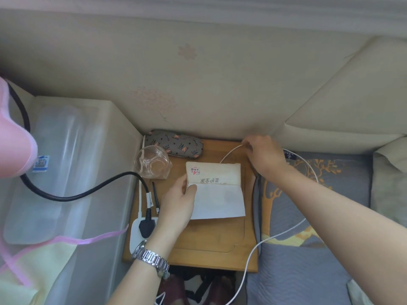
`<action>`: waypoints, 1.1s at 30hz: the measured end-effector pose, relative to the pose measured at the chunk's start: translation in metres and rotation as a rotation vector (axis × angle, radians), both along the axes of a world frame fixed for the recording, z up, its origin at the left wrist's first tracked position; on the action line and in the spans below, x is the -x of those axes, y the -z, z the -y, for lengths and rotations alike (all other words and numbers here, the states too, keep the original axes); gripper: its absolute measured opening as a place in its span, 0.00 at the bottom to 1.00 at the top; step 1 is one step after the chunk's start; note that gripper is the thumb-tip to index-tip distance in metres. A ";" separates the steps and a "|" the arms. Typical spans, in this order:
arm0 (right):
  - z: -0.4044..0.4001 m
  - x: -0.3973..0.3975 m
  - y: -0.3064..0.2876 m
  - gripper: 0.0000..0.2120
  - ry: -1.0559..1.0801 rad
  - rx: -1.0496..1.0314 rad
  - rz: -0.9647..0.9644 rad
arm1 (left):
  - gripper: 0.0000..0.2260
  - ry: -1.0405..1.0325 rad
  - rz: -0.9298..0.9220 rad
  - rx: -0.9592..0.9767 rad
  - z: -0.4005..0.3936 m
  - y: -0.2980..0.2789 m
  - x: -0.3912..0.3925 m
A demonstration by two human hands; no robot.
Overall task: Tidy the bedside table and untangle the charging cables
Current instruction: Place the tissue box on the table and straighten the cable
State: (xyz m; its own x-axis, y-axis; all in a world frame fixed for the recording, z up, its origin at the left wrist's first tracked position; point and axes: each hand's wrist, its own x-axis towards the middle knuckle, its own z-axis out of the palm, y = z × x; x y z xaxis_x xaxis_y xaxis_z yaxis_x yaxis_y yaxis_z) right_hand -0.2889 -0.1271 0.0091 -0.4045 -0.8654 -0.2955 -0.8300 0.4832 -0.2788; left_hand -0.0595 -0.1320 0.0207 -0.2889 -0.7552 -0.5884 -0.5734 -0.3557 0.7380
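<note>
A wooden bedside table (209, 243) stands between a plastic bin and the bed. On it lies a beige tissue pack (217, 173) with a white tissue (220, 201) sticking out. My left hand (176, 208) pinches the pack's left edge. My right hand (264, 155), at the table's back right corner, grips a thin white charging cable (229, 154). That cable runs behind the pack; white cable also loops over the bed and hangs off the table's front. A white power strip (137, 234) with a black plug (145, 226) sits at the front left.
A glass cup (153, 161) and a patterned grey pouch (176, 146) stand at the back left, a dark hair clip (155, 197) beside the strip. A thick black cable (77, 194) crosses the translucent storage bin (66, 172). A grey patterned bedcover (308, 216) lies to the right.
</note>
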 end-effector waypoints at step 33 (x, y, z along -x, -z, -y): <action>-0.053 0.026 -0.027 0.02 0.208 0.321 -0.034 | 0.13 -0.276 -0.189 -0.189 -0.028 0.010 -0.023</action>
